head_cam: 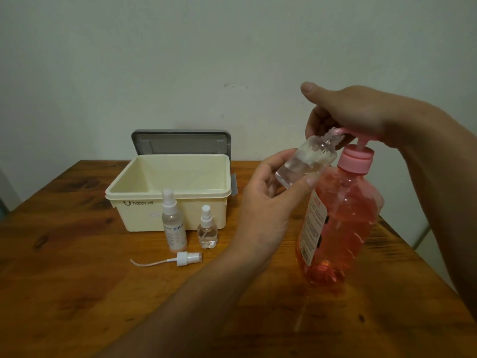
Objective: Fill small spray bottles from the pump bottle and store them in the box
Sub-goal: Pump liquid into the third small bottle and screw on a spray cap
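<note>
while the pump bottle point(338, 223) of pink liquid stands on the right part of the wooden table point(64, 280), the right hand point(361, 115) lies over its pink pump head point(357, 156), fingers curled down around the spout, thumb lifted free. the left hand point(265, 200) grips a small clear bottle point(307, 161) with no cap on, pinched between thumb and fingers and tilted so its open neck sits right at the pump's nozzle; how much liquid is inside it i cannot tell. lying flat on the table, left of the left forearm, is a loose white spray cap point(188, 258) with its thin dip tube trailing to the left. just behind it stand two capped spray bottles: a taller one point(173, 223) with a "baby" label and a shorter rounded one point(207, 229). both are close in front of the cream box point(170, 192), which is open with nothing visible inside, its grey lid point(180, 143) propped upright behind it against the wall
</note>
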Demonstrator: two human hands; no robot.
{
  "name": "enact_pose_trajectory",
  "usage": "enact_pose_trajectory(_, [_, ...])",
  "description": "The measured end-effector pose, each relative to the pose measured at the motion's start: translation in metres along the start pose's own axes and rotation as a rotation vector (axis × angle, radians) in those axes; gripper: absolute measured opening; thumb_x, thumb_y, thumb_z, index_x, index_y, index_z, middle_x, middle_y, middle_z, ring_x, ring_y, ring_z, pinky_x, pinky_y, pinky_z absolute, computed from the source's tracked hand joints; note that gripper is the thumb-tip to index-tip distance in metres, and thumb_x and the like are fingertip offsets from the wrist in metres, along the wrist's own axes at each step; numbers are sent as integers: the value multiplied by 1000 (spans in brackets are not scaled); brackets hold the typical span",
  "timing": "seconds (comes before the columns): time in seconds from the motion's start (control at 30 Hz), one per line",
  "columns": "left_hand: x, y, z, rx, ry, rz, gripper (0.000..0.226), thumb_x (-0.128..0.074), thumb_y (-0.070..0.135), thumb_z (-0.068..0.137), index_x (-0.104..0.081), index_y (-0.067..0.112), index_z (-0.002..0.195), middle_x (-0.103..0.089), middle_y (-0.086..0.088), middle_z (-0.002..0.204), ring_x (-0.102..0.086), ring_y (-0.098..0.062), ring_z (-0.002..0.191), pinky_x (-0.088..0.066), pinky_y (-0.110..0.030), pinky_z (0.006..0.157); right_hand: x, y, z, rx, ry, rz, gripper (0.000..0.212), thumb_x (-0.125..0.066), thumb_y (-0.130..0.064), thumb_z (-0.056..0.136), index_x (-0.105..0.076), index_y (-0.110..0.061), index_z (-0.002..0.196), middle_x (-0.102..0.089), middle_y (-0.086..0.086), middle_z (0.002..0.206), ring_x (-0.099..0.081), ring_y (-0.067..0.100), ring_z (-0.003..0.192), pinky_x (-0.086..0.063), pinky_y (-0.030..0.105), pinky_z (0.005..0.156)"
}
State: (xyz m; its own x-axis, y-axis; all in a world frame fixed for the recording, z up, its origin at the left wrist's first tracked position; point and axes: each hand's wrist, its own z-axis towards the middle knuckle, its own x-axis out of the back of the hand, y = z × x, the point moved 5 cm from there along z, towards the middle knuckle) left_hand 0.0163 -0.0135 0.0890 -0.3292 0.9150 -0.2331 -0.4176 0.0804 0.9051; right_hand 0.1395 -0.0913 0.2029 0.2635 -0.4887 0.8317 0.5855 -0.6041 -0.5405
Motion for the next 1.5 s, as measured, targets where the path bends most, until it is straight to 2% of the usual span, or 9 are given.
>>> enact_pose_trajectory(0.17, [0, -4, 0, 15, 10, -6, 46, -72, 19, 84, -56, 27, 126, -68, 9, 117, -63, -5, 109, -53, -17, 80, -6, 6, 1, 3, 8, 1, 75, -28, -68, 96, -73, -11, 77, -72, 12, 87, -61, 24, 67, -45, 32, 63])
enact_pose_trajectory(0.37, [0, 0, 0, 2, -3, 2, 42, -72, 20, 84, -58, 32, 121, -68, 16, 112, -62, 2, 106, -53, -13, 79, 4, -4, -3, 11, 8, 8, 77, -25, -66, 97, -71, -9, 75, -69, 11, 80, -58, 21, 63, -39, 27, 53])
enact_pose_trajectory(0.67, [1, -2, 0, 11, 13, -5, 43, -71, 18, 85, -57, 28, 125, -69, 9, 116, -63, -5, 109, -54, -19, 82, -6, 3, -1, 2, 0, -15, 74, -27, -66, 97, -72, -10, 78, -70, 10, 86, -61, 23, 67, -43, 32, 63])
enact_pose_trajectory(0.83, [-1, 1, -1, 7, 3, -2, 43, -72, 19, 84, -58, 29, 123, -68, 12, 114, -62, -2, 109, -53, -17, 81, 1, -3, -2, -7, -11, -4, 76, -26, -67, 96, -71, -9, 79, -70, 13, 86, -60, 23, 66, -41, 27, 54])
enact_pose_trajectory(1.13, [0, -4, -2, 17, 6, -6, 43, -71, 17, 85, -57, 28, 124, -69, 10, 115, -63, -2, 108, -54, -15, 80, -7, 3, -1, 4, -5, -32, 73, -27, -66, 97, -72, -12, 79, -70, 9, 90, -63, 25, 70, -45, 32, 64])
enact_pose_trajectory(1.37, [1, -2, -2, 5, 2, -9, 41, -71, 17, 84, -58, 29, 121, -69, 15, 111, -63, 3, 104, -51, -10, 78, 1, -2, 0, 8, -12, 2, 76, -26, -67, 97, -72, -10, 76, -72, 13, 83, -60, 23, 65, -42, 29, 57])
enact_pose_trajectory(1.5, [0, -4, -2, 15, 8, -12, 44, -71, 16, 84, -57, 26, 125, -70, 11, 113, -64, -1, 106, -52, -13, 80, -7, 4, 1, 11, -8, -24, 74, -28, -66, 97, -73, -11, 78, -72, 11, 88, -64, 25, 69, -46, 33, 66])
